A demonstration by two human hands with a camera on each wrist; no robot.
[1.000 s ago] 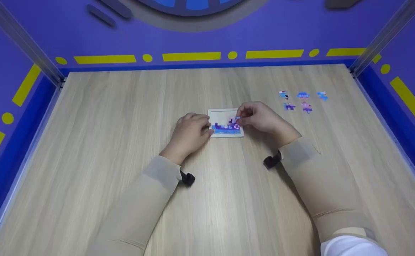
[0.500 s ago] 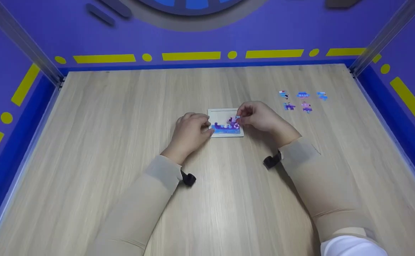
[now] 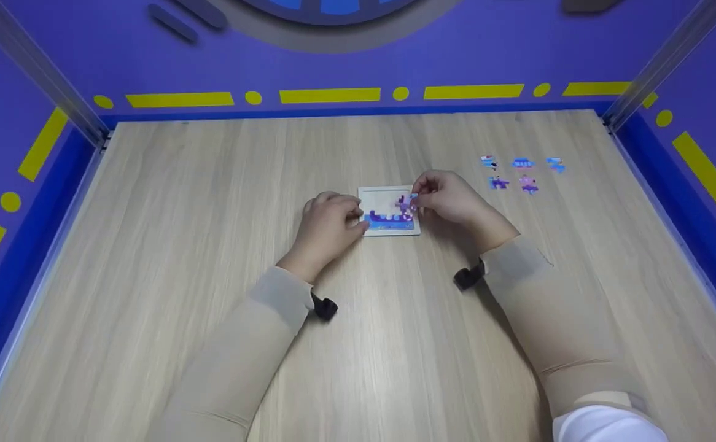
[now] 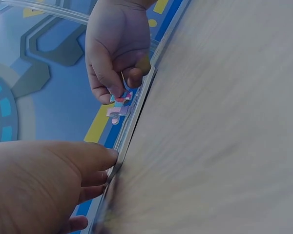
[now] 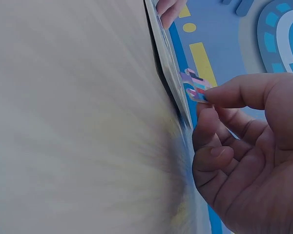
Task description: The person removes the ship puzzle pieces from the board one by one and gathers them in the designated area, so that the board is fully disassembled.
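A small square puzzle tray with a pale frame lies on the table, its lower part filled with blue and purple pieces. My left hand rests its fingertips and thumb along the tray's left edge; the left wrist view shows the thumb lying straight at the rim. Over the tray's right side, my right hand pinches a puzzle piece between thumb and forefinger. That piece shows pink, purple and blue, tilted just above the tray in the right wrist view. Its outer end is hidden by the fingertips.
Several loose puzzle pieces lie in two rows at the back right, among them a blue one and a pink and purple one. Purple walls with yellow marks bound the wooden table at the back and sides.
My right hand has lifted slightly and shifted a little right and away from me, bringing the pinched piece up from the filled pieces. The left hand stays at the tray's edge.
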